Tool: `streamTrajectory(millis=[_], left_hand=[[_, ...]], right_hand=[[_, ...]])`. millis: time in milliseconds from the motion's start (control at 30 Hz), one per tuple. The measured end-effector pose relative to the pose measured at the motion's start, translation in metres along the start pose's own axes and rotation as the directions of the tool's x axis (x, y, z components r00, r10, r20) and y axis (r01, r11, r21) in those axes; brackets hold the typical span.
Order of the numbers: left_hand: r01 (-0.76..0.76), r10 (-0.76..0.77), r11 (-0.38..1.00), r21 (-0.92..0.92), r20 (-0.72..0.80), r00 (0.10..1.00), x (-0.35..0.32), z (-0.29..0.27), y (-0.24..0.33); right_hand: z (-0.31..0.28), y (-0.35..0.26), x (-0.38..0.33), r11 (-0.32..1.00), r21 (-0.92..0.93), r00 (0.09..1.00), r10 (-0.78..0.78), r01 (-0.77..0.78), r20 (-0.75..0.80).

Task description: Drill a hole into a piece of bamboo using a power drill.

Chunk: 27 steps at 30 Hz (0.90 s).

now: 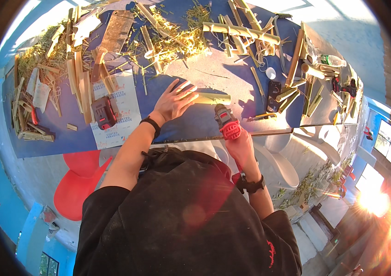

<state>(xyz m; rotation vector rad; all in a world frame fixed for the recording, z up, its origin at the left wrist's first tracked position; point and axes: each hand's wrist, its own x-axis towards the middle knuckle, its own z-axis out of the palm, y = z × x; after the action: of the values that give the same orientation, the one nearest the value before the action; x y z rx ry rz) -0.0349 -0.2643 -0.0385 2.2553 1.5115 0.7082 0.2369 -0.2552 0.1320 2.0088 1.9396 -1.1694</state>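
A short pale green bamboo piece (215, 98) lies crosswise on the blue table (158, 134). My left hand (173, 102) rests palm down over its left end, fingers stretched out and spread, pressing rather than wrapping round it. In my right hand (240, 145) is a red and grey cordless drill (227, 123), gripped by its handle. The front end of the drill points at the bamboo's near edge, close to its right end. Whether a bit touches the bamboo is too small to tell.
Left of my left arm, a dark red battery pack (104, 112) sits on a printed white sheet (128, 94). Bamboo shavings (175, 40) and split strips cover the far side. To the right are a phone (273, 95), bamboo tubes and a plastic bottle (332, 60). A red chair (73, 188) stands below.
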Motion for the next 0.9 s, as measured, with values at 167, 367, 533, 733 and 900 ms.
streamTrajectory(millis=[167, 367, 533, 733, 900], left_hand=[[-0.004, 0.004, 1.000, 0.004, 0.002, 1.000, -0.0001, 0.0003, -0.0006], [-0.007, 0.007, 1.000, 0.010, 0.003, 1.000, 0.0001, 0.0019, -0.0009], [-0.001, 0.001, 1.000, 0.002, -0.001, 1.000, -0.0011, 0.0032, -0.0017], [-0.011, 0.011, 1.000, 0.011, -0.004, 1.000, -0.0002, 0.0016, -0.0013], [-0.014, 0.014, 1.000, 0.006, -0.004, 1.000, 0.0018, -0.0009, 0.0003]], right_hand=[[-0.0034, -0.0072, -0.0015, 1.000, -0.011, 1.000, -0.006, 0.006, -0.003], [-0.0020, -0.0023, -0.0008, 1.000, 0.008, 1.000, -0.018, 0.018, -0.009], [-0.0057, -0.0064, 0.0003, 1.000, -0.016, 1.000, 0.001, -0.001, 0.013], [-0.0059, -0.0053, 0.0022, 1.000, -0.003, 1.000, -0.017, 0.017, 0.007], [-0.0059, -0.0024, 0.0031, 1.000, -0.016, 1.000, 0.002, -0.002, 0.014]])
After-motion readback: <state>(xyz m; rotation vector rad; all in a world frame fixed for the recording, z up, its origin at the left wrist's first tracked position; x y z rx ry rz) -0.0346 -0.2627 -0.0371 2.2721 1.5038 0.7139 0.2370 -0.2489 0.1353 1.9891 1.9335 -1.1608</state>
